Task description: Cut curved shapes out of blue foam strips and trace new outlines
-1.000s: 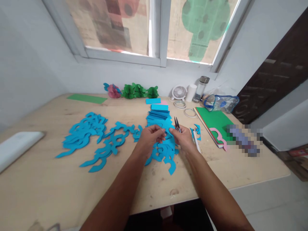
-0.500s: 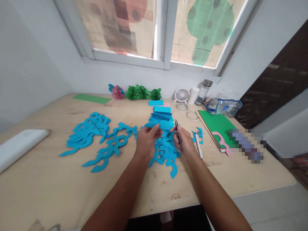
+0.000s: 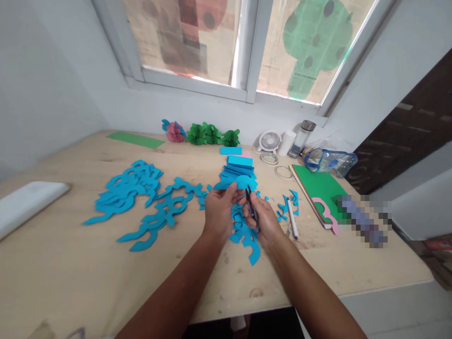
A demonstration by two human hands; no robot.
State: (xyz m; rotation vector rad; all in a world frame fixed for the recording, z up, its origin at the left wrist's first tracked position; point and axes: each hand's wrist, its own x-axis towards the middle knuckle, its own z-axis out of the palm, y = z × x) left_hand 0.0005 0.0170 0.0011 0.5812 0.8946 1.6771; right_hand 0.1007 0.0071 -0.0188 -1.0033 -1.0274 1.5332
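My left hand [image 3: 221, 209] pinches a folded piece of blue paper [image 3: 243, 181] between thumb and fingers. Dark-handled scissors [image 3: 252, 209] are gripped in my right hand [image 3: 264, 219], their blades pointing up at the right edge of that piece; whether they touch it I cannot tell. Below both hands lies a heap of blue paper cutouts [image 3: 253, 253]. Linked wavy blue cutouts [image 3: 171, 205] stretch to the left, toward a larger blue pile [image 3: 123, 188]. Just behind the held piece sits a stack of folded blue paper [image 3: 238, 170].
Right of my hands are blue scraps [image 3: 282, 207] and a white pen [image 3: 293, 219]. A green paper pad [image 3: 319, 183] carries a pink cutout [image 3: 324, 209]. Tape rolls [image 3: 269, 159], a small fan [image 3: 270, 141], a bottle [image 3: 302, 139] and green paper ornaments [image 3: 212, 134] stand at the back.
My right hand has brought the scissors left, closer to the blue paper. The held piece now shows a rounded top, turned in my left hand. The view has shifted slightly.
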